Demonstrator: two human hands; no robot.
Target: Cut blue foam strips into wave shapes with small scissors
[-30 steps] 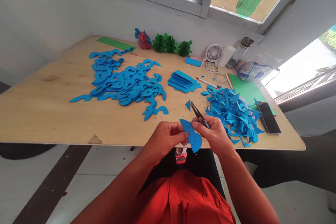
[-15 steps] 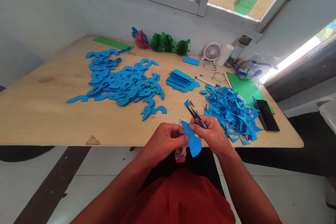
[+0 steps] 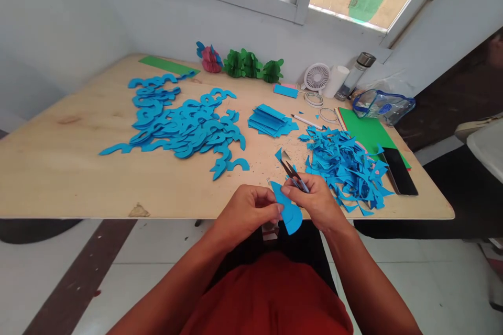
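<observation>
Between my two hands, at the table's front edge, is a curved blue paper piece [image 3: 291,216]. My left hand [image 3: 255,208] pinches its left side between thumb and fingers. My right hand [image 3: 310,196] is closed round a pair of scissors [image 3: 293,171], whose dark blades point up and left, slightly apart; its thumb and finger also touch the paper's upper end. To the right lies a heap of blue offcuts [image 3: 346,165]. On the left, many wavy blue cut pieces [image 3: 192,125] are spread in a pile. Folded blue paper strips [image 3: 271,119] lie behind my hands.
Along the back of the wooden table [image 3: 78,167] stand green paper shapes [image 3: 243,64], a pink one [image 3: 211,58], a small fan [image 3: 316,77] and a bottle [image 3: 356,76]. A phone [image 3: 398,171], green sheets [image 3: 365,128] and a clear pouch [image 3: 383,105] are at the right.
The view has shifted very slightly. Both hands, the blue paper and the scissors stay in nearly the same place.
</observation>
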